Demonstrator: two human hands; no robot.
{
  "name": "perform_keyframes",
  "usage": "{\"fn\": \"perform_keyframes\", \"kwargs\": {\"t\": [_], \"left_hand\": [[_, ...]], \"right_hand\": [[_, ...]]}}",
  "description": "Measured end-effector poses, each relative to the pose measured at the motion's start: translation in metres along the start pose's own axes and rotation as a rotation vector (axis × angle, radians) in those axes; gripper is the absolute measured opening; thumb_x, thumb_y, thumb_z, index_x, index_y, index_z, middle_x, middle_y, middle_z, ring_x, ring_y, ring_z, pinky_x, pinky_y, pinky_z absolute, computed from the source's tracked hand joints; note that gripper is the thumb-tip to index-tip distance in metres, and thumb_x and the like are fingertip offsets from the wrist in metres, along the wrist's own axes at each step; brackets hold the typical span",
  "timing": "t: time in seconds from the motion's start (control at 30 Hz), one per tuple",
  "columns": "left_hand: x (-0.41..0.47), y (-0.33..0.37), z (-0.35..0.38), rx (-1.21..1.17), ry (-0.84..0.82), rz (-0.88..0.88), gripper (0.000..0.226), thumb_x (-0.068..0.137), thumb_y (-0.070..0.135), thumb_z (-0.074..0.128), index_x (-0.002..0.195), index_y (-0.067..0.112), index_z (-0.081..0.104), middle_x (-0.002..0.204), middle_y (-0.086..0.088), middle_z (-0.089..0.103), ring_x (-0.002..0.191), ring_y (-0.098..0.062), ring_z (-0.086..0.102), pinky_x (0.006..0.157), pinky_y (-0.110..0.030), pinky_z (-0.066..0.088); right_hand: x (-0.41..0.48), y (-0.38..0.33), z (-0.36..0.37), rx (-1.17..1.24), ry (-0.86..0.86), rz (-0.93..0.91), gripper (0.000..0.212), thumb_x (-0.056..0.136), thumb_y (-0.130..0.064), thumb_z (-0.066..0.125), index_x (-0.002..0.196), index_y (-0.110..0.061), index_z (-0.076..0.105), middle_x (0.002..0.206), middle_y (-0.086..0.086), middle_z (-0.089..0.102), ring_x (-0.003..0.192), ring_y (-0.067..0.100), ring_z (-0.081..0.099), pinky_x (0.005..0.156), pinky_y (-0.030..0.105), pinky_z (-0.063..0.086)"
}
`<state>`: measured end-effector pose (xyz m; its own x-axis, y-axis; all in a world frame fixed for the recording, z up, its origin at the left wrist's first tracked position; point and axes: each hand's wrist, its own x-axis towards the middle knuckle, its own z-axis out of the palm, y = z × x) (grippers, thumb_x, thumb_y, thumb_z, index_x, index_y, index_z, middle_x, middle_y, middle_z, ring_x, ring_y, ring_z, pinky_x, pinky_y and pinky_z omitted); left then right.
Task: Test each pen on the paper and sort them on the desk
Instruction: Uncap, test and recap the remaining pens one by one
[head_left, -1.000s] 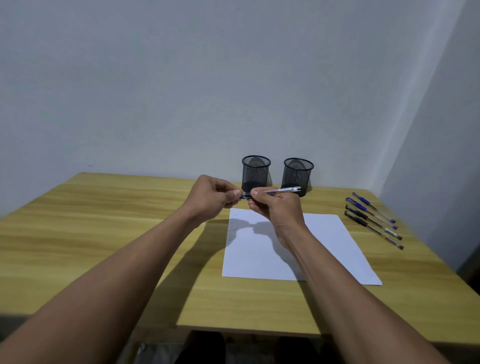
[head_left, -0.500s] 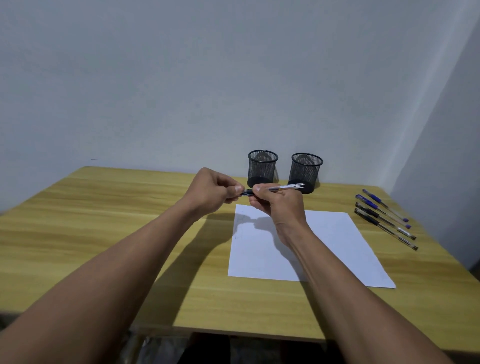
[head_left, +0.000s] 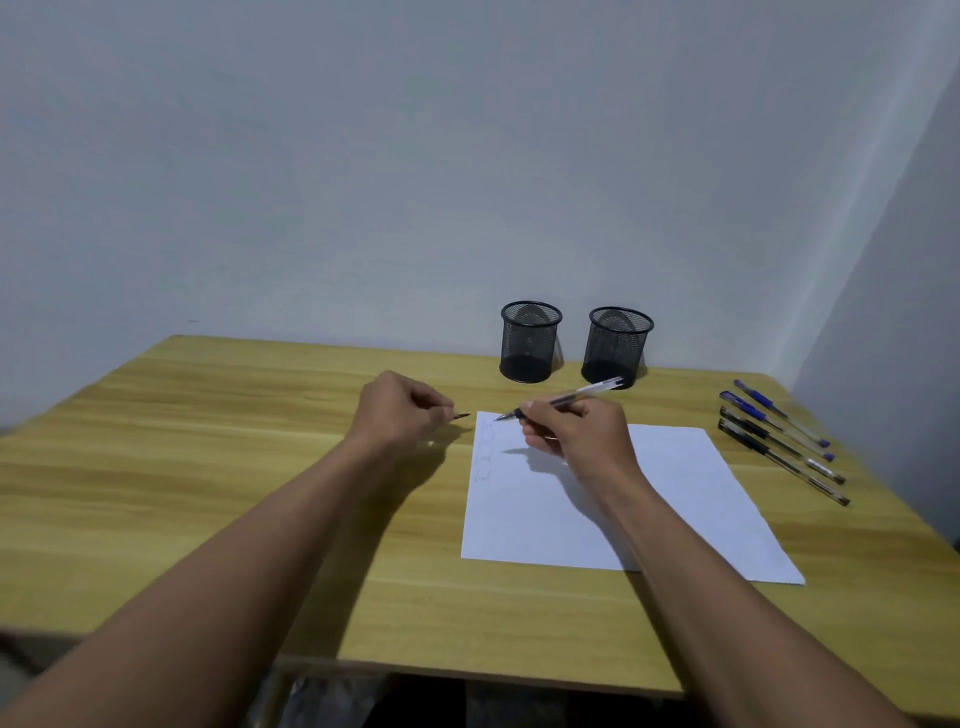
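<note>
Now uncapped, left hand (head_left: 400, 411) pinching cap (head_left: 462, 415), right hand (head_left: 577, 434) gripping pen (head_left: 589, 390), tip nr paper (head_left: 675, 499).

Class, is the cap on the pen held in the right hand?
No: the pen shows a bare tip, and the left hand pinches the cap apart from it.

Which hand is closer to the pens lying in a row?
The right hand. It holds a pen over the paper, left of the row of pens. The left hand is farther left, off the paper, pinching the cap.
</note>
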<state>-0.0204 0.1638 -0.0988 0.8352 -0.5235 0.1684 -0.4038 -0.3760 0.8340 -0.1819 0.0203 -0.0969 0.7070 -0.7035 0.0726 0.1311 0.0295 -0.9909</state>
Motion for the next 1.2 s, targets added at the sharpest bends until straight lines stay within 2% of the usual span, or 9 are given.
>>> {"fn": "perform_keyframes", "kwargs": {"t": [0.2,0.43,0.6,0.7,0.8,0.9,0.97,1.03,1.2], "left_hand": [[0.005,-0.011,0.028,0.210,0.142,0.010,0.005,0.077,0.025,0.081,0.082,0.023,0.081,0.085,0.008,0.077,0.085,-0.011,0.068,0.073,-0.026,0.052],[-0.018,-0.005,0.019,0.234,0.151,0.057,0.019,0.083,0.038,0.074,0.096,0.025,0.078,0.098,0.002,0.076,0.092,-0.015,0.066,0.075,-0.029,0.050],[-0.074,-0.017,0.002,0.332,-0.003,0.237,0.037,0.080,0.056,0.067,0.106,0.031,0.074,0.119,0.010,0.071,0.114,-0.012,0.062,0.092,-0.033,0.050],[-0.088,-0.026,-0.001,0.444,-0.104,0.253,0.057,0.074,0.070,0.066,0.120,0.036,0.069,0.141,0.006,0.058,0.137,-0.015,0.044,0.107,-0.033,0.039],[-0.085,-0.027,0.000,0.453,-0.117,0.235,0.062,0.072,0.074,0.063,0.123,0.039,0.067,0.146,0.004,0.053,0.142,-0.016,0.039,0.111,-0.038,0.036],[-0.083,-0.028,0.001,0.455,-0.129,0.226,0.065,0.070,0.077,0.060,0.124,0.041,0.066,0.148,0.004,0.051,0.142,-0.015,0.038,0.112,-0.040,0.035],[-0.083,-0.030,0.000,0.459,-0.151,0.226,0.068,0.070,0.078,0.058,0.127,0.041,0.064,0.151,0.005,0.047,0.144,-0.015,0.035,0.115,-0.042,0.032],[-0.084,-0.032,-0.002,0.455,-0.190,0.225,0.071,0.071,0.078,0.059,0.131,0.041,0.061,0.154,0.005,0.042,0.147,-0.015,0.029,0.118,-0.043,0.025],[-0.082,-0.034,-0.003,0.430,-0.231,0.196,0.079,0.065,0.082,0.058,0.134,0.042,0.058,0.157,0.005,0.037,0.149,-0.013,0.024,0.120,-0.043,0.020]], "right_hand": [[-0.012,0.008,0.011,-0.113,-0.020,0.035,0.013,0.096,-0.010,0.066,0.088,0.000,0.071,0.072,0.011,0.065,0.058,0.014,0.059,0.053,0.027,0.055],[-0.021,0.025,0.010,-0.161,0.015,0.081,0.017,0.094,-0.015,0.066,0.087,-0.002,0.073,0.067,0.009,0.068,0.063,0.019,0.062,0.055,0.031,0.051],[-0.025,0.026,0.011,-0.300,-0.036,0.018,0.017,0.093,-0.017,0.067,0.084,-0.005,0.074,0.070,0.007,0.071,0.066,0.018,0.065,0.058,0.036,0.056],[-0.028,0.025,0.013,-0.364,-0.029,-0.039,0.012,0.092,-0.017,0.067,0.083,-0.010,0.071,0.070,0.007,0.073,0.064,0.018,0.066,0.055,0.037,0.057],[-0.033,0.023,0.015,-0.357,-0.033,-0.048,0.018,0.091,-0.023,0.070,0.081,-0.009,0.067,0.068,0.010,0.072,0.057,0.021,0.061,0.049,0.033,0.049],[-0.036,0.028,0.015,-0.362,-0.051,-0.037,0.019,0.085,-0.027,0.073,0.075,-0.012,0.067,0.067,0.009,0.072,0.059,0.025,0.063,0.054,0.043,0.051],[-0.037,0.031,0.015,-0.417,-0.053,-0.053,0.016,0.084,-0.028,0.074,0.074,-0.015,0.069,0.068,0.005,0.074,0.067,0.025,0.070,0.067,0.051,0.058],[-0.038,0.030,0.015,-0.470,-0.059,-0.064,0.015,0.086,-0.026,0.074,0.076,-0.015,0.070,0.070,0.002,0.074,0.072,0.021,0.073,0.075,0.051,0.061],[-0.036,0.032,0.016,-0.505,-0.067,-0.058,0.017,0.086,-0.028,0.075,0.076,-0.015,0.071,0.069,-0.001,0.074,0.074,0.020,0.074,0.075,0.055,0.061]]}}
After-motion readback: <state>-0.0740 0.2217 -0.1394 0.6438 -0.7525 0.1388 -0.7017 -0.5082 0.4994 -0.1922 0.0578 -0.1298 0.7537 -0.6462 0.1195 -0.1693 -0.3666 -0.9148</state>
